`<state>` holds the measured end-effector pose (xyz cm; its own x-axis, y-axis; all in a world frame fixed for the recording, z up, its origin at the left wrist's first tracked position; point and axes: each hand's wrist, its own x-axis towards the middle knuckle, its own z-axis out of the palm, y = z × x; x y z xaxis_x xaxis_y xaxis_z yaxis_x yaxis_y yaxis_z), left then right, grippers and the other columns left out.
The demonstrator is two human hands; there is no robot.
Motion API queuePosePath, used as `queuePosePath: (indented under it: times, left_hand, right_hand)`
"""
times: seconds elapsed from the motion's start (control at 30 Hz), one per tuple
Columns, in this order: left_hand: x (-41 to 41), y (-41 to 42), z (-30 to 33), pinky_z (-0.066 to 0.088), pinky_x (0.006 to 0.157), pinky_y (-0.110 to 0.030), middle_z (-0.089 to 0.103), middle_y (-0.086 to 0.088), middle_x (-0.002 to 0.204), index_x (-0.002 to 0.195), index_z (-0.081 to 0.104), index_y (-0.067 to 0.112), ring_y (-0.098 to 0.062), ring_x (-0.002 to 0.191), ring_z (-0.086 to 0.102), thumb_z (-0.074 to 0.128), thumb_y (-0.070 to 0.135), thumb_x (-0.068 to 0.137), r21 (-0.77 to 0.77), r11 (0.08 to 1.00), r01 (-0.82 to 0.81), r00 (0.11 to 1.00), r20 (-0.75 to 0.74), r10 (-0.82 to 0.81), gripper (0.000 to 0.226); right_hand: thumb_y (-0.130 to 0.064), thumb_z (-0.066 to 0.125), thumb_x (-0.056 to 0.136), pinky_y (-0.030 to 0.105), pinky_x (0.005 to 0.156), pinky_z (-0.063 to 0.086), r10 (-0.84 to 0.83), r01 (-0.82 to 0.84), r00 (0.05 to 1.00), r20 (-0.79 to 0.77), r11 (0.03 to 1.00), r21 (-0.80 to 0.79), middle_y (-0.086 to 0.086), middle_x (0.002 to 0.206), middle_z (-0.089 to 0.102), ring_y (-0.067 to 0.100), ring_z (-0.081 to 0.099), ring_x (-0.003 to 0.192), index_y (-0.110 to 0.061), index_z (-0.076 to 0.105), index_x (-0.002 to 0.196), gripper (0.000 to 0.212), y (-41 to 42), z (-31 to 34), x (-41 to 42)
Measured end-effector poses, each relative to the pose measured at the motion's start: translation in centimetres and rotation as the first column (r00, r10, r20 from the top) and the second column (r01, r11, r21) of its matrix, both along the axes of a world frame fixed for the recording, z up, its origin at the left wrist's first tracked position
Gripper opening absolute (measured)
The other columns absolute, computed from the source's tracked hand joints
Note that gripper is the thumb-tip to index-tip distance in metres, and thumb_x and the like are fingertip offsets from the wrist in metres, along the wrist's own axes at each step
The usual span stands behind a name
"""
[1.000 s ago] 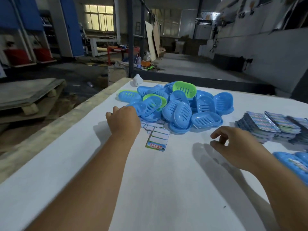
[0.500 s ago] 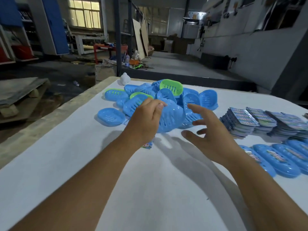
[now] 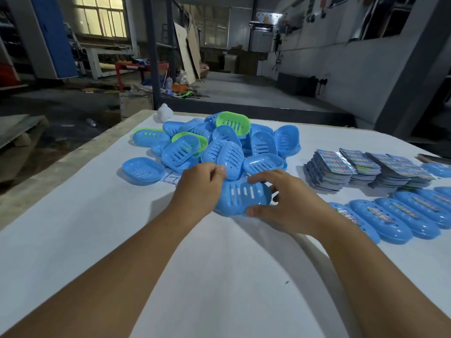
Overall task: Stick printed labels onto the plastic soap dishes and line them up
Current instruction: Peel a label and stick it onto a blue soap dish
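A blue slotted soap dish (image 3: 240, 198) sits between my two hands just in front of the heap. My left hand (image 3: 199, 189) grips its left end with curled fingers. My right hand (image 3: 285, 203) holds its right end, thumb on the near rim and fingers over the far rim. Behind lies a heap of blue and green soap dishes (image 3: 219, 145). Stacks of printed labels (image 3: 361, 168) stand at the right. A row of labelled blue dishes (image 3: 402, 215) runs along the right side.
The white table (image 3: 219, 276) ends at a left edge (image 3: 73, 154) with a drop to the floor. One blue dish (image 3: 142, 170) lies alone left of the heap. A small white object (image 3: 164, 112) stands at the far corner. Loose label sheets (image 3: 170, 178) peek out under the heap.
Both hands have come together on one blue dish and drawn it out of the heap toward me. The view has shifted right, showing more of the labelled row.
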<state>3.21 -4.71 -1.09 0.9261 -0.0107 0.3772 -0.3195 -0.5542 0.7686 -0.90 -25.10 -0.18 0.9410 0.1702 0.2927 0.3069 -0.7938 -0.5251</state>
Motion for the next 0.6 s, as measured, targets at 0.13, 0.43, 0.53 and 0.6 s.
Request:
queuePosePath:
  times: [0.13,0.43,0.53,0.6]
  left_hand:
    - [0.3,0.9,0.2,0.054,0.076,-0.041,0.071,0.001,0.080,0.088,0.071,0.017,-0.024,0.080,0.066,0.050,0.035,0.100,0.112,0.988,-0.106,0.994,0.019,0.104,0.030]
    - [1.8,2.3,-0.3,0.050,0.084,-0.042,0.067,-0.003,0.107,0.105,0.068,0.019,-0.028,0.101,0.057,0.061,0.026,0.093,0.356,0.902,-0.245,0.958,0.230,0.169,0.016]
    - [2.0,2.3,-0.4,0.051,0.084,-0.043,0.067,-0.002,0.105,0.103,0.069,0.020,-0.027,0.100,0.057,0.063,0.024,0.092,0.363,0.909,-0.205,0.964,0.233,0.125,0.014]
    - [2.1,2.0,-0.5,0.050,0.087,-0.045,0.067,-0.003,0.104,0.102,0.070,0.020,-0.026,0.101,0.057,0.063,0.021,0.091,0.372,0.917,-0.141,0.972,0.226,0.058,0.013]
  right_hand:
    - [-0.061,0.079,0.071,0.024,0.080,0.044,-0.084,0.080,0.994,-0.066,0.995,-0.065,-0.019,0.116,0.061,0.001,0.058,0.099,-0.042,0.060,0.121,0.057,-1.2,-0.2,0.2]
    - [-0.071,0.069,0.074,0.026,0.081,0.039,-0.135,0.115,0.985,-0.103,0.977,-0.182,-0.014,0.120,0.059,0.010,0.056,0.114,-0.040,0.058,0.129,0.064,-1.2,-0.5,0.3]
    - [-0.072,0.068,0.074,0.027,0.083,0.040,-0.129,0.110,0.988,-0.090,0.976,-0.188,-0.011,0.125,0.058,0.011,0.055,0.113,-0.040,0.058,0.128,0.064,-1.2,-0.6,0.4]
    - [-0.072,0.068,0.073,0.027,0.083,0.039,-0.122,0.104,0.989,-0.088,0.977,-0.185,-0.011,0.126,0.058,0.011,0.054,0.113,-0.040,0.058,0.128,0.064,-1.2,-0.7,0.4]
